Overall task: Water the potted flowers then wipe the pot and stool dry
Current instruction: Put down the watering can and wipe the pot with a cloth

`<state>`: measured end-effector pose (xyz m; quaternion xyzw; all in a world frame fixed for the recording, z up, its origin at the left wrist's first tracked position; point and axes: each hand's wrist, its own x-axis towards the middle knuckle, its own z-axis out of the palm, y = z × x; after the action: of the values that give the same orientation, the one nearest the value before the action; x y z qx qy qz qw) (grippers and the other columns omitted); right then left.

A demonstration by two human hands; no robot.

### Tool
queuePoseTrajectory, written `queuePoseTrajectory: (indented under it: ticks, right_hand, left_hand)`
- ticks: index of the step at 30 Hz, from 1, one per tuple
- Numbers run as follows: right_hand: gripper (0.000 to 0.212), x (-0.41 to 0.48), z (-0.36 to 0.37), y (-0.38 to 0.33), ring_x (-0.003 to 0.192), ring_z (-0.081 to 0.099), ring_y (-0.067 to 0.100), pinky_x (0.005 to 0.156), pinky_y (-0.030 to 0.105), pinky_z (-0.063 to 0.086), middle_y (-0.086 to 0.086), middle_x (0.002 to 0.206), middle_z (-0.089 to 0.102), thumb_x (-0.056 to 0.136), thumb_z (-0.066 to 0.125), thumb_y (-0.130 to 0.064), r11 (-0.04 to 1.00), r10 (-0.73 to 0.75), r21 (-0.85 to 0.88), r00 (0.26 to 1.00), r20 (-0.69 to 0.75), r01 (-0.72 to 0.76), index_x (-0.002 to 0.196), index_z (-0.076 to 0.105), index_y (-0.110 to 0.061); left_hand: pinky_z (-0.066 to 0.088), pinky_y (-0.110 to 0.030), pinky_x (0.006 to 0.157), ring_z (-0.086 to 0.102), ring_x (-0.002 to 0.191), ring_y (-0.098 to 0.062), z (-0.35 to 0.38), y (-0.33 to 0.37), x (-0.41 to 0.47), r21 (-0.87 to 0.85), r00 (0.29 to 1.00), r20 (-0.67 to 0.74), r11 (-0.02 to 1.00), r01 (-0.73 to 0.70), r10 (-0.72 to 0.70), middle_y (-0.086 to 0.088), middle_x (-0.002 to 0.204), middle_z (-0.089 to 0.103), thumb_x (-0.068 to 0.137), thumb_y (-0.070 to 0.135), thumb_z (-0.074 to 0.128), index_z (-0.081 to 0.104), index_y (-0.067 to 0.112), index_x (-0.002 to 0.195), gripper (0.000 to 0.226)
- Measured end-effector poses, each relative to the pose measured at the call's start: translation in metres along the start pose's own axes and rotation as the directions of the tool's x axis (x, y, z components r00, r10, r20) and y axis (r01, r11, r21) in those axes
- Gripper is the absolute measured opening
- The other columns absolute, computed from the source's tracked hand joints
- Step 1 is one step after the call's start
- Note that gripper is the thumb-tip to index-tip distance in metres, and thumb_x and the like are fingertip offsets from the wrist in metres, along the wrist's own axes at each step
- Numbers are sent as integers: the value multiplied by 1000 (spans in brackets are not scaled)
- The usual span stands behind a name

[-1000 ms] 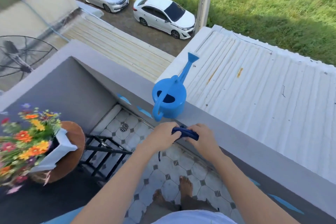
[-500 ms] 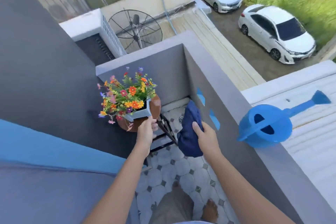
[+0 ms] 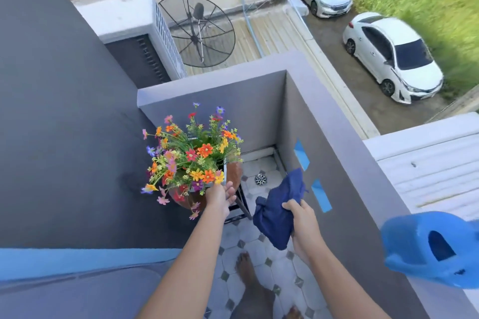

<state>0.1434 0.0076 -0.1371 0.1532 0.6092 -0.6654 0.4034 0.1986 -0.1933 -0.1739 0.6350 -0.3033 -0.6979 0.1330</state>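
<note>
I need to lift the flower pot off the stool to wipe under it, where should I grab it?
Likely the white pot at its near rim corner, coming from the near right, where the left hand is. The flowers crowd the top and far left side.

Both bare forearms reach forward and down. The left hand (image 3: pixel 220 195) is extended with palm turned inward and fingers (image 3: pixel 231 191) loosely spread, nothing clasped. The right hand (image 3: pixel 302 220) is curled closed, thumb on top, its grip bunched tight around what it holds.
</note>
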Motion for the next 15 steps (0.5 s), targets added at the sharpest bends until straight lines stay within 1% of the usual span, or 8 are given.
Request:
queuePoseTrajectory:
  ticks: [2, 4, 7, 9, 11, 13, 14, 15]
  right_hand:
    - [39, 10, 11, -3, 90, 63, 30, 80, 40, 45, 14, 97, 71, 68, 62, -20, 1000, 2, 19, 1000, 5, -2, 104, 63, -8]
    - [36, 20, 24, -4, 90, 63, 29, 80, 39, 45, 11, 97, 71, 71, 61, -20, 1000, 16, 24, 1000, -14, -16, 105, 62, -10]
    - [21, 28, 43, -3, 88, 64, 29, 80, 40, 47, 10, 99, 72, 88, 57, -11, 999, 15, 33, 999, -42, -14, 108, 62, -14]
    - [19, 32, 53, -1, 89, 64, 29, 82, 42, 48, 11, 100, 72, 92, 54, -7, 999, 13, 33, 998, -56, -11, 107, 62, -15]
    - [18, 33, 60, 0, 89, 65, 29, 82, 44, 49, 10, 98, 72, 92, 54, -7, 999, 11, 34, 998, -58, -9, 105, 63, -16]
    - [19, 33, 64, 1, 87, 66, 27, 80, 41, 50, 7, 97, 73, 92, 54, -7, 999, 2, 33, 998, -63, 0, 105, 64, -17]
    - [19, 33, 65, 2, 86, 66, 26, 79, 39, 50, 6, 97, 74, 93, 54, -8, 1000, -3, 28, 998, -66, 5, 106, 64, -17]
    - [20, 33, 66, 1, 85, 66, 24, 78, 37, 50, 5, 96, 73, 93, 54, -8, 1000, -10, 24, 998, -64, 12, 107, 63, -18]
  left_hand:
    - [48, -27, 53, 55, 65, -16, 4, 5, 20, 35, 1000, 2, 999, 12, -12, -7, 88, 66, 102, 10, 32, 48, 0, 134, 38]
    - [48, -24, 52, 53, 63, -15, 5, 8, 29, 26, 999, 23, 999, 33, -34, -9, 85, 63, 103, 9, 35, 49, 1, 133, 33]
    - [46, -20, 51, 48, 62, -14, 6, 12, 28, -24, 997, 62, 999, 40, -39, -9, 82, 59, 103, 4, 36, 50, 14, 126, 28]
    - [42, -16, 46, 43, 60, -13, 5, 13, 31, -20, 997, 74, 999, 27, -25, -9, 80, 57, 103, 2, 35, 49, 19, 123, 30]
    - [36, -14, 39, 37, 56, -12, 1, 12, 35, 38, 999, 54, 999, -3, 0, -9, 77, 54, 101, -3, 29, 50, 16, 121, 34]
    - [31, -15, 37, 33, 54, -12, -7, 13, 38, 138, 999, 28, 990, -40, 37, -9, 75, 53, 98, -7, 24, 51, 7, 122, 38]
    - [29, -16, 37, 33, 53, -13, -12, 15, 38, 182, 999, 15, 982, -54, 52, -9, 73, 52, 96, -8, 23, 50, 3, 116, 35]
    - [28, -18, 36, 33, 52, -14, -17, 20, 36, 220, 998, 1, 973, -67, 68, -10, 71, 51, 95, -7, 24, 50, 2, 105, 29]
